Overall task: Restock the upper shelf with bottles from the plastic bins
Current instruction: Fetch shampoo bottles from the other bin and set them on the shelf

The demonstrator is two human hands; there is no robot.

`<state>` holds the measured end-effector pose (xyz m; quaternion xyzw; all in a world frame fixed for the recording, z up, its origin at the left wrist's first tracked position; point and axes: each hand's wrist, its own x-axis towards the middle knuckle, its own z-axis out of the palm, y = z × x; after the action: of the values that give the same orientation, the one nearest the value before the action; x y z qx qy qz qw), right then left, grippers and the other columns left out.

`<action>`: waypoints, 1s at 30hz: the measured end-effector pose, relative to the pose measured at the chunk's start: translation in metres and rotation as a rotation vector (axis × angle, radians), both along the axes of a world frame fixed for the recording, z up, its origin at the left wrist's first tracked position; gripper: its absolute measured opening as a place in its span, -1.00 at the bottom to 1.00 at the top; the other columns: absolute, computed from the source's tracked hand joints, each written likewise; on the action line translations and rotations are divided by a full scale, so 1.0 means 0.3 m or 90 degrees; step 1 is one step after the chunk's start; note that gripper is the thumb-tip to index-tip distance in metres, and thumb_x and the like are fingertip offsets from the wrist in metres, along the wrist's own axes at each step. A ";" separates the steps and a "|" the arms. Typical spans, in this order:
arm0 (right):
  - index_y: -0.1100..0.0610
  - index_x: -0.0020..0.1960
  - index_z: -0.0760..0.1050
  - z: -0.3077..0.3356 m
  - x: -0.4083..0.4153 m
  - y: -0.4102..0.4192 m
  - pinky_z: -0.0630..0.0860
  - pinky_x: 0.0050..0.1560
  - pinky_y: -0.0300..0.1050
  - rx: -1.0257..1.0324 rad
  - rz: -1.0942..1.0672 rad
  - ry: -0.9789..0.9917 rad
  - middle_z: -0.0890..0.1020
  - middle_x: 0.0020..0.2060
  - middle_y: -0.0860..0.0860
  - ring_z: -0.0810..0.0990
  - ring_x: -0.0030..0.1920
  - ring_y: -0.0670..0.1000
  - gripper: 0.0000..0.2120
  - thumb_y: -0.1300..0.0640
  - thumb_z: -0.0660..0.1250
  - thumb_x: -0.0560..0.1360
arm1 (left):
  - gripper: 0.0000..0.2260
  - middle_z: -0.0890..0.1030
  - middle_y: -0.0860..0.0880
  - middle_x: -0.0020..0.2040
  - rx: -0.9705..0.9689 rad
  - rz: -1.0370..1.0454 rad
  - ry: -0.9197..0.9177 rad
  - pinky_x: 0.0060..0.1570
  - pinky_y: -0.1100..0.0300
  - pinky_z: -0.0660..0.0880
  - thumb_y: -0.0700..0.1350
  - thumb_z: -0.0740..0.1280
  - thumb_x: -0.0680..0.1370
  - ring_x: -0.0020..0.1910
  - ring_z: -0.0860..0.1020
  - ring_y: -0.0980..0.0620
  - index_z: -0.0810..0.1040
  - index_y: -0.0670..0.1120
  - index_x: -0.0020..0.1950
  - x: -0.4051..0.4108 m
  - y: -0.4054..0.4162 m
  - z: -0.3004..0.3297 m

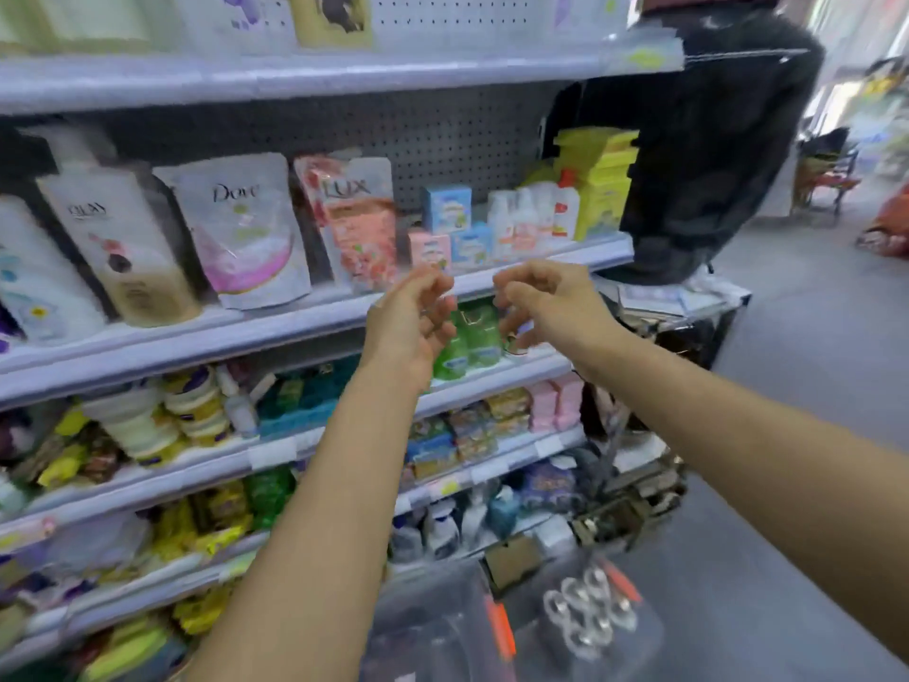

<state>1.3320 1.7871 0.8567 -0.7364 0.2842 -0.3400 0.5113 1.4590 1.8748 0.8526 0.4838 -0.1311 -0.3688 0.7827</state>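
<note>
Our left hand (410, 317) and right hand (546, 300) are both raised in front of the shelving, fingers loosely curled, gripping nothing that we can see. Blur smears the fingertips, so a small item pinched there can't be ruled out, but both read as empty.

Nearest to us, at the bottom edge: a clear plastic bin (442, 627) with orange latches, and just right of it a cluster of clear bottle tops (585, 615) seen from above, likely the stock to move. Bin walls are transparent and blurred; we can't tell whether it's one bin or two.

Mid range, behind the hands: green bottles (467, 337) on the shelf below the hands, partly covered by our fingers.

Further: the upper shelf (556, 258) with refill pouches (236, 228) at left, small boxes (447, 209) in the middle and white bottles (521, 219) toward the right end. There's a gap on the shelf board in front of the boxes.

Step, as we judge it: between placements, hands free near the shelf edge. Next move calls for dropping both hands to the bin, gripping bottles upright, lifting them to the gap without knocking the boxes.

Hard to make out: most labels, lower shelves, and the dark shape (708, 155) at the right end of the shelving.
</note>
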 end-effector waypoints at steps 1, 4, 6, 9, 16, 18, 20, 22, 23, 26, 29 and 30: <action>0.20 0.10 0.55 -0.020 -0.045 -0.026 0.54 -0.33 -0.08 0.006 -0.006 0.016 0.62 -0.18 0.03 0.61 -0.33 0.00 -0.85 0.26 0.23 0.61 | -0.96 0.66 0.05 -0.28 0.004 -0.009 0.013 -0.51 0.34 0.40 -0.15 0.33 0.60 -0.40 0.54 0.14 0.57 -0.06 0.02 -0.039 -0.029 -0.022; 0.17 0.10 0.55 -0.088 -0.181 -0.104 0.55 -0.28 -0.11 0.047 -0.021 0.075 0.62 -0.15 0.03 0.62 -0.26 0.00 -0.87 0.24 0.25 0.60 | -0.86 0.67 0.04 -0.25 0.039 -0.031 0.037 -0.51 0.34 0.41 -0.13 0.35 0.60 -0.43 0.55 0.15 0.58 -0.11 0.14 -0.150 -0.111 -0.103; 0.18 0.12 0.55 -0.149 -0.271 -0.165 0.58 -0.25 -0.12 0.075 -0.032 0.116 0.62 -0.13 0.03 0.63 -0.23 0.01 -0.85 0.24 0.26 0.60 | -0.84 0.66 0.04 -0.27 0.074 -0.049 0.048 -0.51 0.35 0.40 -0.13 0.35 0.60 -0.44 0.54 0.16 0.57 -0.10 0.16 -0.218 -0.173 -0.170; 0.21 0.11 0.56 -0.264 -0.363 -0.252 0.54 -0.29 -0.15 0.137 -0.072 0.123 0.62 -0.17 0.08 0.61 -0.23 0.03 -0.86 0.26 0.27 0.59 | -0.95 0.66 0.05 -0.30 0.124 -0.075 0.071 -0.53 0.35 0.38 -0.13 0.33 0.61 -0.47 0.53 0.16 0.57 -0.06 0.04 -0.280 -0.249 -0.284; 0.19 0.02 0.55 -0.584 -0.432 -0.442 0.46 -0.45 -0.26 0.295 -0.109 0.170 0.61 -0.26 0.06 0.55 -0.37 -0.02 -0.90 0.26 0.26 0.60 | -0.92 0.65 0.03 -0.28 0.272 -0.116 0.128 -0.52 0.34 0.39 -0.13 0.29 0.64 -0.47 0.55 0.15 0.58 -0.07 0.02 -0.301 -0.423 -0.600; 0.20 0.03 0.54 -0.672 -0.423 -0.511 0.46 -0.40 -0.21 0.333 -0.101 0.195 0.60 -0.25 0.07 0.55 -0.35 0.00 -0.91 0.24 0.26 0.61 | -0.92 0.65 0.01 -0.21 0.310 -0.120 0.166 -0.53 0.32 0.40 -0.13 0.28 0.65 -0.40 0.54 0.11 0.56 -0.07 0.06 -0.299 -0.484 -0.697; 0.21 0.04 0.53 -0.748 -0.409 -0.572 0.45 -0.34 -0.15 0.367 -0.097 0.226 0.59 -0.27 0.09 0.54 -0.35 0.01 -0.92 0.24 0.25 0.61 | -0.91 0.65 -0.01 -0.19 0.346 -0.124 0.201 -0.55 0.32 0.40 -0.12 0.30 0.64 -0.37 0.52 0.09 0.57 -0.09 0.00 -0.296 -0.535 -0.781; 0.20 -0.01 0.52 -0.849 -0.377 -0.668 0.44 -0.37 -0.16 0.391 -0.088 0.277 0.58 -0.31 0.07 0.53 -0.39 -0.02 -0.92 0.23 0.26 0.61 | -0.90 0.65 -0.01 -0.18 0.396 -0.129 0.224 -0.54 0.31 0.40 -0.11 0.31 0.64 -0.39 0.54 0.11 0.57 -0.09 -0.03 -0.285 -0.621 -0.885; 0.18 -0.03 0.52 -0.870 -0.381 -0.673 0.45 -0.40 -0.19 0.391 -0.088 0.298 0.58 -0.32 0.06 0.53 -0.41 -0.05 -0.91 0.21 0.26 0.62 | -0.90 0.65 -0.01 -0.19 0.414 -0.134 0.219 -0.52 0.30 0.41 -0.11 0.30 0.64 -0.41 0.54 0.12 0.57 -0.09 -0.02 -0.292 -0.623 -0.908; 0.20 -0.02 0.52 -0.977 -0.374 -0.733 0.46 -0.47 -0.29 0.404 -0.064 0.345 0.58 -0.30 0.06 0.54 -0.45 -0.10 -0.88 0.18 0.24 0.63 | -0.92 0.64 -0.02 -0.22 0.459 -0.139 0.216 -0.45 0.27 0.38 -0.12 0.29 0.64 -0.46 0.54 0.12 0.56 -0.10 0.03 -0.290 -0.679 -1.012; 0.28 0.05 0.54 -1.109 -0.367 -0.787 0.49 -0.39 -0.19 0.431 -0.054 0.392 0.59 -0.26 0.12 0.55 -0.39 -0.03 -0.84 0.19 0.26 0.61 | -0.87 0.63 0.00 -0.32 0.497 -0.107 0.251 -0.49 0.30 0.37 -0.13 0.29 0.64 -0.58 0.50 0.14 0.56 -0.13 0.14 -0.289 -0.725 -1.134; 0.32 0.05 0.54 -1.159 -0.364 -0.804 0.49 -0.36 -0.16 0.443 -0.052 0.410 0.59 -0.25 0.15 0.54 -0.38 0.01 -0.83 0.20 0.27 0.61 | -0.86 0.64 0.01 -0.36 0.511 -0.095 0.263 -0.50 0.30 0.39 -0.13 0.30 0.63 -0.57 0.51 0.14 0.57 -0.13 0.15 -0.293 -0.736 -1.179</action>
<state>1.2228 1.5459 0.5092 -0.5774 0.5540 0.0010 0.5998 1.3712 1.6541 0.4990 0.6543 0.1468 -0.5349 0.5140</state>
